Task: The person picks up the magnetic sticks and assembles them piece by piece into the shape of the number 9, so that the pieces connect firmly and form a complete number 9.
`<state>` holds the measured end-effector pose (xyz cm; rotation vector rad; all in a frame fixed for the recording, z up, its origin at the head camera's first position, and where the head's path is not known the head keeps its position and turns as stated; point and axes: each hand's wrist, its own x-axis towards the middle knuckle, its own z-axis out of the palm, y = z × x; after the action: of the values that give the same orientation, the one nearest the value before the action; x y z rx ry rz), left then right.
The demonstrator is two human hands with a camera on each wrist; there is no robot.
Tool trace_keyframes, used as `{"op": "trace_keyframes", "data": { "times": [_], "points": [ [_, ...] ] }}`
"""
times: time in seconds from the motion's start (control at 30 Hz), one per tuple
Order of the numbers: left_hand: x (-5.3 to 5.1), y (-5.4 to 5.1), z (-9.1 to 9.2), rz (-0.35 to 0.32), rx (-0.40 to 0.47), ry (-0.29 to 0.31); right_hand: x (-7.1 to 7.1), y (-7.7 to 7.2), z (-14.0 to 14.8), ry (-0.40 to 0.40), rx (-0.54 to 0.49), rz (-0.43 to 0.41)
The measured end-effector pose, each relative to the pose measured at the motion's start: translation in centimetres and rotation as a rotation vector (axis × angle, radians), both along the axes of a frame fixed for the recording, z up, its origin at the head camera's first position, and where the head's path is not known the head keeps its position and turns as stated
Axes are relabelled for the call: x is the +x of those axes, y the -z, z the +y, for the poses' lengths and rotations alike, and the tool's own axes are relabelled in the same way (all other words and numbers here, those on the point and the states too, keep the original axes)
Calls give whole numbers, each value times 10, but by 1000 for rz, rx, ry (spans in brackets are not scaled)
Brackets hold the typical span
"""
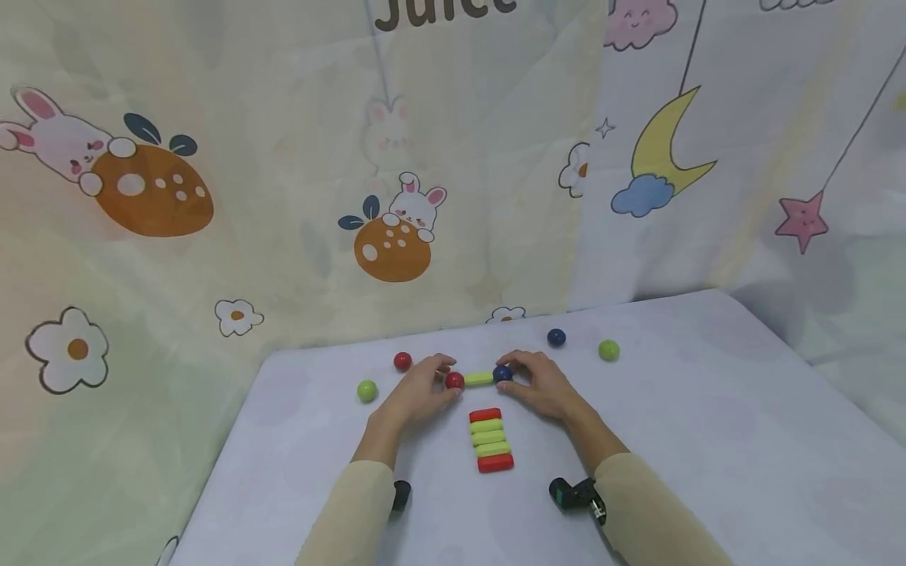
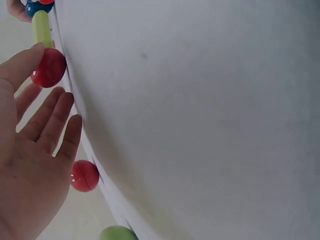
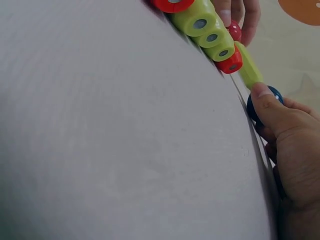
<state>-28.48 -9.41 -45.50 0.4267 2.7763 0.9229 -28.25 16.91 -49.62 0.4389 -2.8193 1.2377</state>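
Note:
My left hand (image 1: 423,387) holds a glossy red ball (image 1: 454,380) between thumb and fingers; the left wrist view shows the thumb against this red ball (image 2: 49,68). On the other side, my right hand (image 1: 543,387) pinches a dark blue ball (image 1: 502,373), its thumb over the blue ball (image 3: 255,107) in the right wrist view. A yellow-green rod (image 1: 478,379) spans between both balls and appears to touch each. Nearer me lies a row of rods, side by side: several yellow-green rods (image 1: 488,437) between two red rods (image 1: 495,463). Grey discs show in their ends in the right wrist view.
Left of the hands lie another red ball (image 1: 403,362) and a green ball (image 1: 366,391). Beyond the right hand are a second dark blue ball (image 1: 556,338) and a green ball (image 1: 609,350). The white-covered table (image 1: 708,409) meets a printed cloth (image 1: 283,196) at its back edge.

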Motion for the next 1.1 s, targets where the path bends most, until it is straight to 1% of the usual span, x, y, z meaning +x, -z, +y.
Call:
{"op": "trace_keyframes", "data": {
  "times": [0.1, 0.17, 0.33, 0.5, 0.67, 0.8, 0.9, 1.1],
  "points": [
    [-1, -1, 0, 10, -17, -3, 0, -1, 0, 6, 4, -3],
    [0, 0, 0, 21, -29, -1, 0, 0, 0, 2, 10, -5],
    [1, -2, 1, 68, -66, 25, -2, -1, 2, 8, 13, 15],
    [6, -6, 2, 95, -115, 22, -2, -2, 1, 0, 15, 28],
    [10, -8, 0, 121, -123, 38, -1, 0, -1, 8, 31, 3],
    [12, -10, -1, 119, -115, 66, -1, 1, -1, 9, 29, 1],
    [14, -11, -2, 104, -106, 85, -1, 1, -2, 3, 25, 4],
    [17, -15, 1, 83, -72, 124, -1, 1, 0, -4, 34, 18]
  ]
}}
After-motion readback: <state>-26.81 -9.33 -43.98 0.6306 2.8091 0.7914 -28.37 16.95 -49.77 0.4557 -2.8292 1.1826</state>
